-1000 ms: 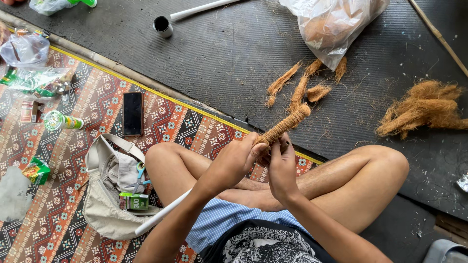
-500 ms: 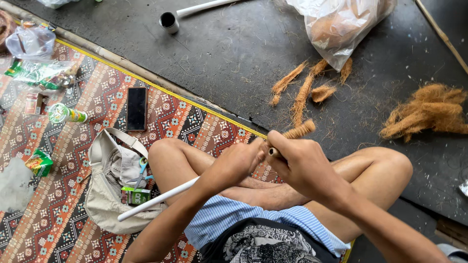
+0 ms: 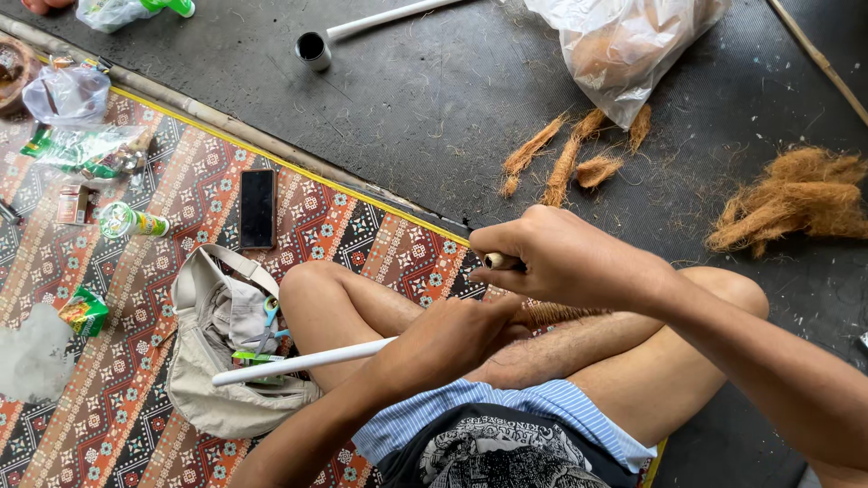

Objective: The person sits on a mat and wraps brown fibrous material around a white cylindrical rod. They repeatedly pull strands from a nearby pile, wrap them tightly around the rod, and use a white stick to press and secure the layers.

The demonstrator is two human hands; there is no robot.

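The right hand [image 3: 565, 258] had crossed leftward, fist clenched on a pale stick end [image 3: 500, 261]. The left hand [image 3: 452, 334] gripped the white rod [image 3: 298, 361]; the fibre bundle [image 3: 551, 314] had dropped onto the lap.

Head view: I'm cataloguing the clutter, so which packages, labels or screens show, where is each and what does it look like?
Phone: on the patterned mat, flat, black rectangle, screen dark.
Green can: left of the phone, lying on its side, green and white label.
Small green packet: mat's left edge, green and yellow.
Clear wrapper: upper left, crumpled, green print.
Small box: near the can, red and white.
Clear plastic bag: top, on dark floor, tan contents.
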